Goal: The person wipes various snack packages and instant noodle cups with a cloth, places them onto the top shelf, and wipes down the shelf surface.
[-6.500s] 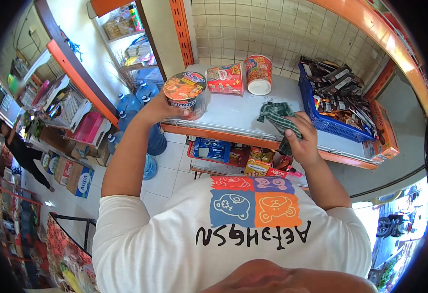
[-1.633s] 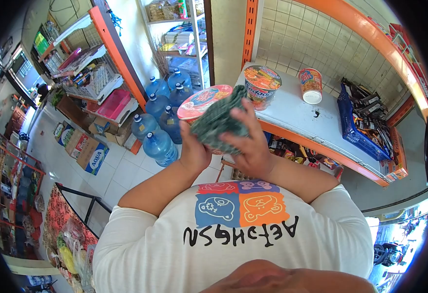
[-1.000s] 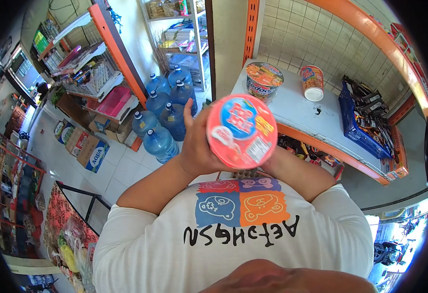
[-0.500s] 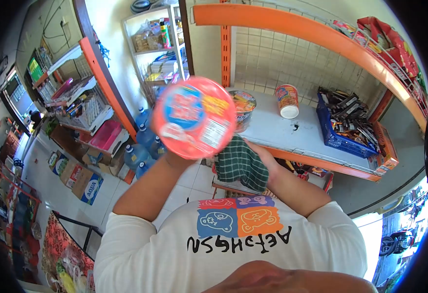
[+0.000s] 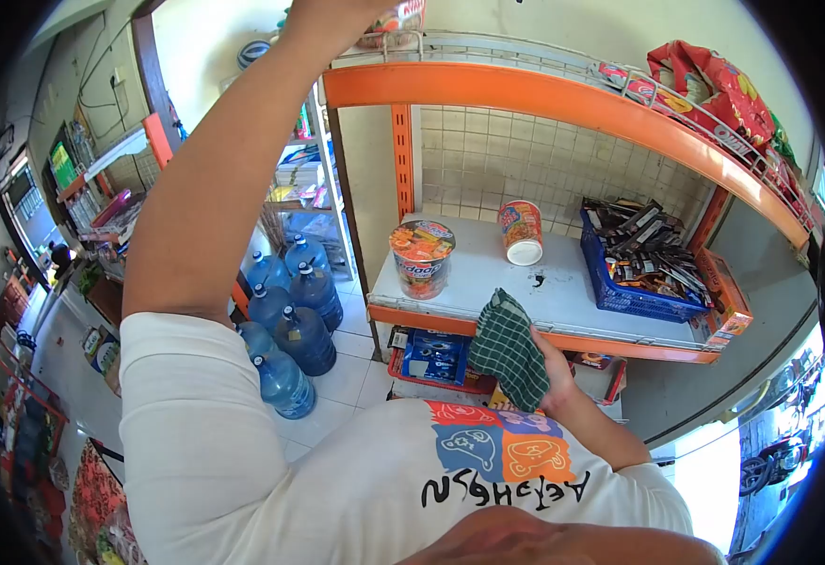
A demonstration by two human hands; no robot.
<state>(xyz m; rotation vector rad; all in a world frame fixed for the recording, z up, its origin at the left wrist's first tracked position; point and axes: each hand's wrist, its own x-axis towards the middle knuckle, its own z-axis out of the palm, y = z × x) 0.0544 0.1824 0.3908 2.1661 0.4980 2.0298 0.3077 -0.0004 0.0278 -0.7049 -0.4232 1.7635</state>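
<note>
My left hand (image 5: 342, 17) reaches up to the top shelf at the upper edge of the view, its fingertips partly cut off. It is closed on an instant noodle cup (image 5: 401, 25), which shows only in part behind the wire rail. Lower down, my right hand (image 5: 552, 375) grips a green checkered cloth (image 5: 509, 350) in front of the lower shelf's edge. Standing upright on that shelf (image 5: 474, 268) is another noodle cup (image 5: 422, 259) with an orange picture on its lid. Farther back, a red and orange paper cup (image 5: 522, 231) lies tipped, its white base toward me.
A blue basket (image 5: 634, 292) of sachets and an orange box (image 5: 725, 297) occupy the shelf's right end. The orange beam (image 5: 544, 83) with its wire rail crosses above. Several blue water jugs (image 5: 304, 339) stand on the floor at left. Red packaging (image 5: 714, 85) rests up at right.
My left hand has lifted the noodle cup from in front of me to the top shelf. My right hand with the cloth has shifted slightly right and down, and the view has turned.
</note>
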